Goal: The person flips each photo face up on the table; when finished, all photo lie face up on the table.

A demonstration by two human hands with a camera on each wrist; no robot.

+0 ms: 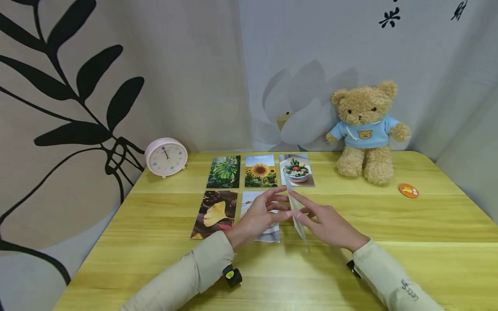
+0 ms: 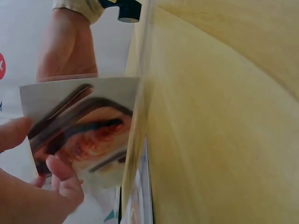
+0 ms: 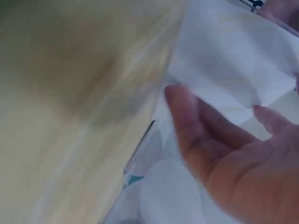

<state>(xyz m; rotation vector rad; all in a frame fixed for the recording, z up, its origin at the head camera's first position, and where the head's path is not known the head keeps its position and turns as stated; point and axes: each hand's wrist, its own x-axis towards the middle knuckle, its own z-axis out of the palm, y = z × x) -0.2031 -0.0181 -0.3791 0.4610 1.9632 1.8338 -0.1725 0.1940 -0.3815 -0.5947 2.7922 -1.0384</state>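
Observation:
Between the two hands a photo card (image 1: 298,224) stands on edge above the wooden table. Its picture side, brown with a red patch, faces the left hand in the left wrist view, and its pale back (image 3: 224,60) faces the right hand. The left hand (image 1: 258,214) holds the card with its fingertips and thumb at the edge. From the other side the right hand (image 1: 330,223) holds it too, thumb and forefinger against it. Under the left hand lies a pale photo card (image 1: 270,235), partly hidden. Left of that is a ginkgo leaf card (image 1: 215,214).
Behind lie a green leaf card (image 1: 224,172), a sunflower card (image 1: 260,171) and a cactus bowl card (image 1: 297,169). A pink clock (image 1: 166,157) stands at the back left, a teddy bear (image 1: 365,134) at the back right. Near the bear lies an orange disc (image 1: 408,190).

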